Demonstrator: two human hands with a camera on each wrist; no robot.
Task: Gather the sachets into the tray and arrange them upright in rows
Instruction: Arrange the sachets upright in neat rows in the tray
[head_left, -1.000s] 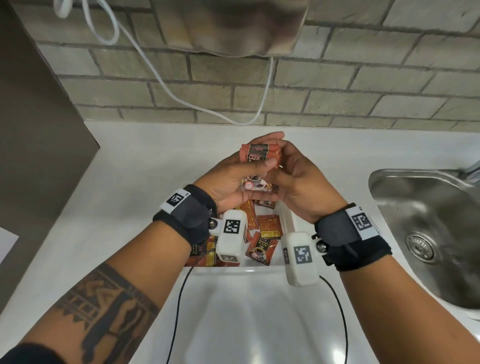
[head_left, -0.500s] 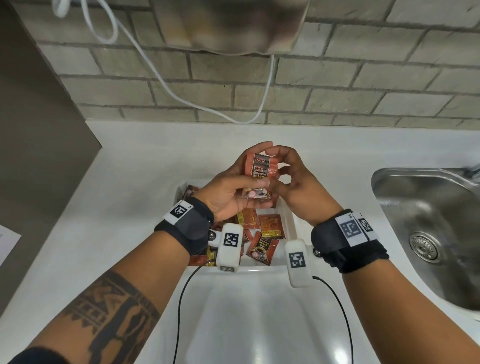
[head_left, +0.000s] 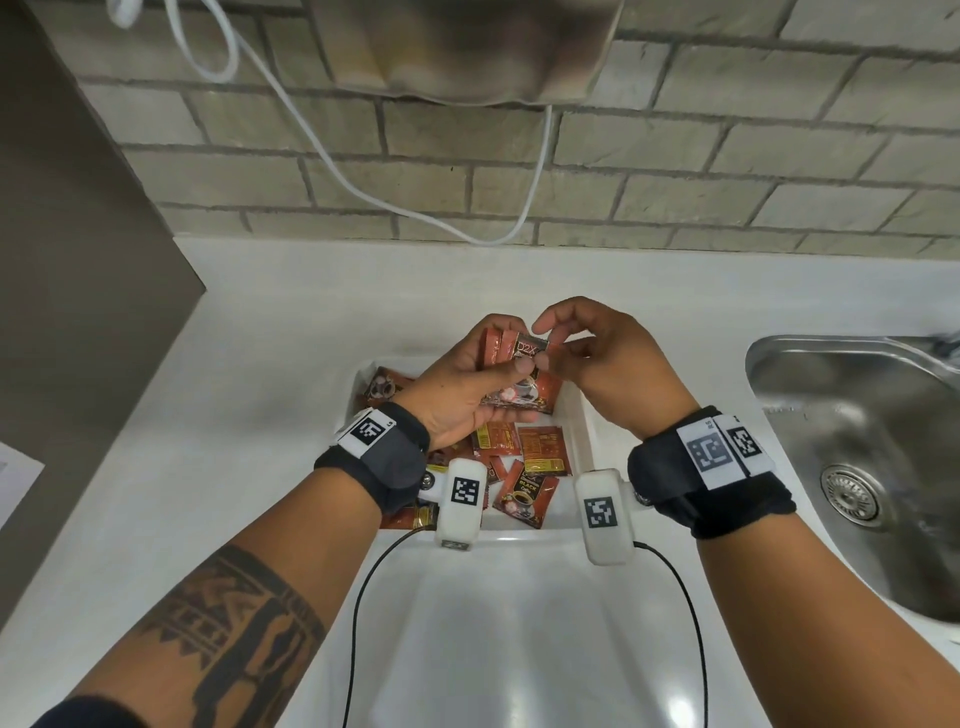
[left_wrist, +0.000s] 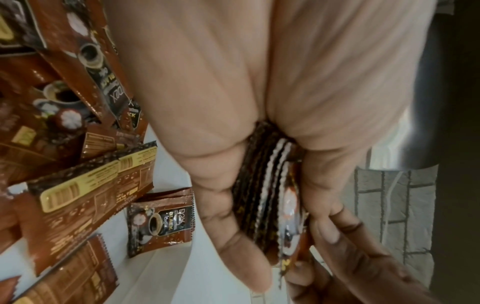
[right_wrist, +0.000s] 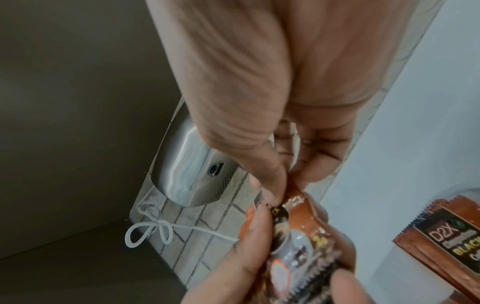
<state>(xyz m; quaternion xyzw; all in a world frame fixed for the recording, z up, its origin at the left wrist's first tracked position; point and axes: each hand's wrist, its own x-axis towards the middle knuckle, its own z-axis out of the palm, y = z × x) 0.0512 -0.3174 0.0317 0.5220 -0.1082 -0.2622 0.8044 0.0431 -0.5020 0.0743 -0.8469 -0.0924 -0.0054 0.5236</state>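
Observation:
My left hand grips a stack of orange-brown coffee sachets above the white tray; in the left wrist view the stack sits edge-on between thumb and fingers. With thumb and forefinger, my right hand pinches the top corner of the front sachet. Several loose sachets lie flat and jumbled in the tray's near half. A small group of sachets stands upright at the tray's far end, also seen in the right wrist view.
A steel sink is sunk into the white counter on the right. A metal hand dryer hangs on the brick wall with a white cable looping below. A brown panel bounds the left side.
Both hands have sunk a little toward the tray with the stack. My right hand went from cupping the stack's side to pinching the front sachet's top corner.

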